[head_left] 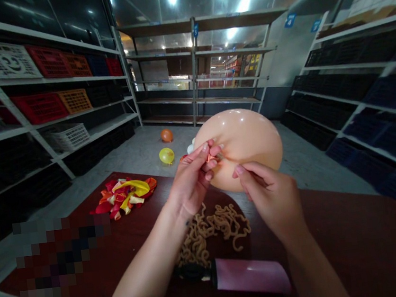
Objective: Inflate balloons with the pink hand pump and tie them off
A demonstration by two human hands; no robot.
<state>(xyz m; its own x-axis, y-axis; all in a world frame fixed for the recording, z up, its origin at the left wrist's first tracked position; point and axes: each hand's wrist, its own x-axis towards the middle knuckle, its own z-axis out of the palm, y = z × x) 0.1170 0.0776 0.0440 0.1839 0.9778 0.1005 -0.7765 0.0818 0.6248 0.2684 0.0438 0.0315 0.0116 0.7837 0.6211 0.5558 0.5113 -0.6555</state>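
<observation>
Head view: inflated peach balloon (pixel 243 138) held up over the far edge of the desk (pixel 354 235), left hand (pixel 190 180) closed, pinching its stretched neck (pixel 213 157) between thumb and fingertips. The right hand (pixel 270 192) is half-curled against the underside, and I can't tell if it grips anything. Looks like the neck-working stage, and any next move needs that pinch kept tight so no air leaks; neck opening hidden by fingers, desk's near-left pixelated, pink pump (pixel 248 275) partly behind the forearms, tan strands (pixel 210 230) hard to identify.

A blue sign (pixel 289 20) high on the far wall (pixel 286 57) reads "4"; other blue tags (pixel 315 25) are illegible.
</observation>
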